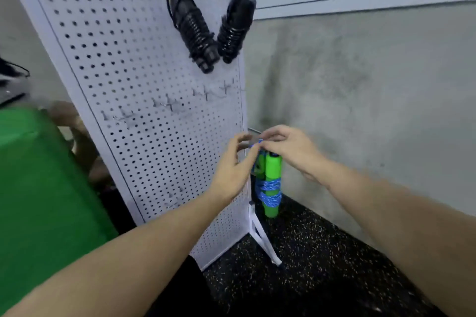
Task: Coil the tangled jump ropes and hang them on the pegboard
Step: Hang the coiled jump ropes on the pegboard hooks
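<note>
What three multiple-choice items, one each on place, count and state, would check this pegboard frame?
1. Where is the green-handled jump rope?
A. at the pegboard's lower right edge
B. on the green table
C. on the floor

2. How many black jump ropes hang up top?
A. one
B. two
C. four

3. How is the blue cord arranged?
A. loose on the floor
B. wrapped around the handles
C. draped over an arm

Key: 1 A, both hands hold it beside the pegboard edge. 2 B, two bundles hang there. 3 B, blue cord encircles the handles.
</note>
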The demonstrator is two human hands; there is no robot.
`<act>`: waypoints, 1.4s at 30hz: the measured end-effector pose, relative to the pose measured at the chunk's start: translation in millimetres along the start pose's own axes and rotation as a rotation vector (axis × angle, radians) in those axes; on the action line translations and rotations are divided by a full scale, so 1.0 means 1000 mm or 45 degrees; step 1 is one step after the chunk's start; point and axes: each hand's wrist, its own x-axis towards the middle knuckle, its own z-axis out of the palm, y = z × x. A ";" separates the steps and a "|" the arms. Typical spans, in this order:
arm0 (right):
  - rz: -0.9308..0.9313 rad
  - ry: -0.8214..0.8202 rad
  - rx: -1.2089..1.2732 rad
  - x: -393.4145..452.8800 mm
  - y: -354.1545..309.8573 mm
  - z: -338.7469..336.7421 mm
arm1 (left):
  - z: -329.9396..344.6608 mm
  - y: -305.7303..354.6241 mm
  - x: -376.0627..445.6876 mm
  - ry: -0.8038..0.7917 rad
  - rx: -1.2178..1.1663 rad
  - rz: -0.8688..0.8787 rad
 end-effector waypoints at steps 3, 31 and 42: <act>-0.085 0.050 0.035 0.000 -0.047 0.000 | -0.023 0.058 0.005 0.083 -0.098 -0.024; -0.373 0.168 0.374 0.058 -0.319 0.087 | -0.141 0.268 0.088 1.006 -0.577 0.179; -0.423 0.160 0.450 0.059 -0.279 0.092 | -0.124 0.213 0.085 1.011 -0.091 0.404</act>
